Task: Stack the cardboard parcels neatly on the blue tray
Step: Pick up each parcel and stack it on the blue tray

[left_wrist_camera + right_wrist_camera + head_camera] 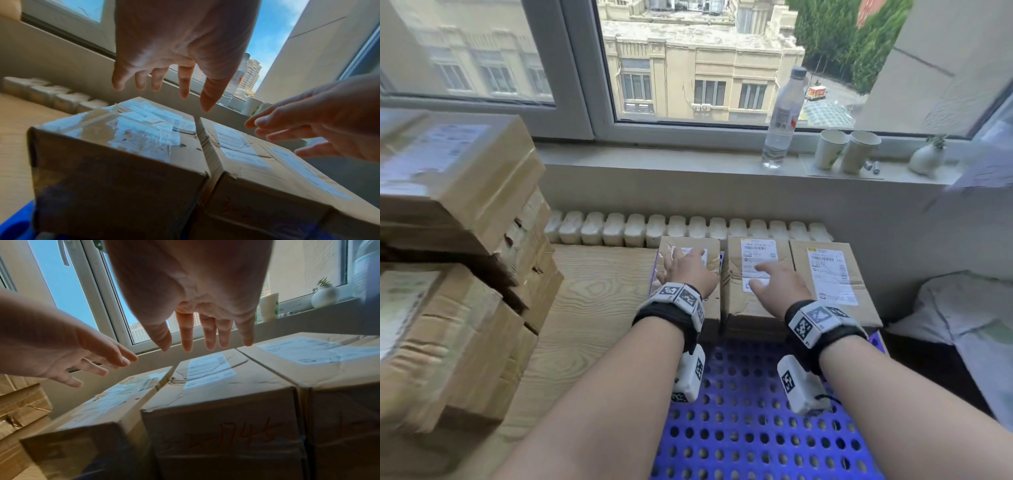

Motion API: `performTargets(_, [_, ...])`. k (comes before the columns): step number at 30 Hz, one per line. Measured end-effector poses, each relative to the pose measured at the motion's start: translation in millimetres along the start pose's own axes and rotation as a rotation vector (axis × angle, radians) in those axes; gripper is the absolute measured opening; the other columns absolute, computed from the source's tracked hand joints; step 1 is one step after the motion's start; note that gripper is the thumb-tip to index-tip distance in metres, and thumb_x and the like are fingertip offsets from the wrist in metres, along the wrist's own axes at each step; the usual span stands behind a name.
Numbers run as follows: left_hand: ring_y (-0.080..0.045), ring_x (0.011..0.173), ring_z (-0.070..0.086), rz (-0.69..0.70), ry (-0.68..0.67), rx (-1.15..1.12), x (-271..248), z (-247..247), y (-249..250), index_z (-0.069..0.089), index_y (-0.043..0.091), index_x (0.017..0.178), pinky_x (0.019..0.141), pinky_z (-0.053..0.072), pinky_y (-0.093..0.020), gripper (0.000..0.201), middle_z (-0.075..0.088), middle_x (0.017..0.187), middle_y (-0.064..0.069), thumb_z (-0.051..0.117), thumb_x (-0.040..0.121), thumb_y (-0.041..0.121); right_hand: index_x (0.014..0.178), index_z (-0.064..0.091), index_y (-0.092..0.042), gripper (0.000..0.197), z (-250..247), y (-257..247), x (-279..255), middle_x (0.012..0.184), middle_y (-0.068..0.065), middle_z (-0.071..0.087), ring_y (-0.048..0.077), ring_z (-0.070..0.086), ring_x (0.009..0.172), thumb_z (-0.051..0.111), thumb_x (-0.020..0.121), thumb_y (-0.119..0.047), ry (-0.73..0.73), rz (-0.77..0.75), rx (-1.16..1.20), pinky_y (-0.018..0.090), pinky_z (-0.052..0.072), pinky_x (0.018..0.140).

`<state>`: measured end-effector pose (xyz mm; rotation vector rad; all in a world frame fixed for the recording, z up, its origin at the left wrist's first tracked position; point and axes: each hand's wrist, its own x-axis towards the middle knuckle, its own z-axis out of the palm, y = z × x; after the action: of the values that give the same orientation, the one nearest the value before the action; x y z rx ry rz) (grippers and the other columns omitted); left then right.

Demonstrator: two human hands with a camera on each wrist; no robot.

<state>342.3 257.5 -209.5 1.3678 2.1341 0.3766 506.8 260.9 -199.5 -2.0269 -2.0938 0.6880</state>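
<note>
Three cardboard parcels stand side by side at the far end of the blue perforated tray: a taped left parcel, a middle parcel with a white label, and a right parcel. My left hand hovers just above the left parcel, fingers spread and straight, holding nothing. My right hand hovers over the middle parcel, fingers straight and slightly apart, also empty. In the wrist views both hands show a gap between fingertips and box tops.
A tall, uneven pile of cardboard parcels fills the left side on the wooden floor. Behind the tray runs a white radiator under the windowsill, which carries a water bottle, two paper cups and a small vase.
</note>
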Motion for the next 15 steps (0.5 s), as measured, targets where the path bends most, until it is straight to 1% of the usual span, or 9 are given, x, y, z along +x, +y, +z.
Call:
performTargets(2, [-0.028,0.15,0.007,0.046,-0.017,0.018,-10,-4,-3,0.037,0.033,0.147,0.119,0.016,-0.054,0.061,0.014,0.163,-0.007,0.054,0.089,0.029,0.139,0.053,-0.022,0.044,1,-6,-13,0.146,0.001,0.051,0.023,0.045,0.135,0.052,0.096,-0.031,0.017,0.021,0.0,0.036,0.035,0.113])
performTargets(4, [-0.029,0.15,0.009,0.089,-0.03,0.038,-19,-8,-6,0.038,0.032,0.147,0.119,0.017,-0.053,0.059,0.017,0.162,-0.006,0.053,0.089,0.03,0.138,0.054,-0.022,0.043,2,-11,-26,0.144,0.002,0.052,0.023,0.046,0.133,0.052,0.096,-0.03,0.038,0.03,0.01,0.035,0.036,0.111])
performTargets(6, [-0.029,0.148,0.015,0.125,-0.025,0.042,-30,-13,-10,0.04,0.031,0.145,0.118,0.02,-0.051,0.058,0.022,0.16,-0.006,0.053,0.089,0.031,0.137,0.055,-0.022,0.042,4,-16,-38,0.142,0.003,0.054,0.023,0.049,0.131,0.052,0.096,-0.03,0.059,0.039,0.025,0.035,0.039,0.108])
performTargets(9, [-0.027,0.144,0.024,0.172,-0.009,0.046,-48,-21,-17,0.044,0.028,0.143,0.116,0.026,-0.043,0.055,0.031,0.154,-0.007,0.055,0.089,0.03,0.135,0.058,-0.022,0.042,5,-23,-57,0.14,0.005,0.056,0.025,0.05,0.129,0.052,0.095,-0.031,0.071,0.038,0.04,0.035,0.041,0.106])
performTargets(13, [-0.027,0.139,0.033,0.225,0.004,0.053,-68,-29,-27,0.047,0.025,0.141,0.112,0.032,-0.04,0.054,0.04,0.148,-0.007,0.056,0.088,0.026,0.132,0.06,-0.022,0.039,7,-32,-85,0.138,0.005,0.058,0.024,0.052,0.127,0.051,0.095,-0.032,0.087,0.055,0.07,0.032,0.04,0.105])
performTargets(15, [-0.026,0.136,0.037,0.239,0.006,0.034,-80,-32,-35,0.048,0.025,0.14,0.11,0.035,-0.039,0.053,0.042,0.146,-0.007,0.057,0.089,0.025,0.131,0.061,-0.022,0.039,10,-35,-99,0.136,0.004,0.06,0.023,0.054,0.124,0.051,0.095,-0.034,0.088,0.056,0.09,0.033,0.041,0.103])
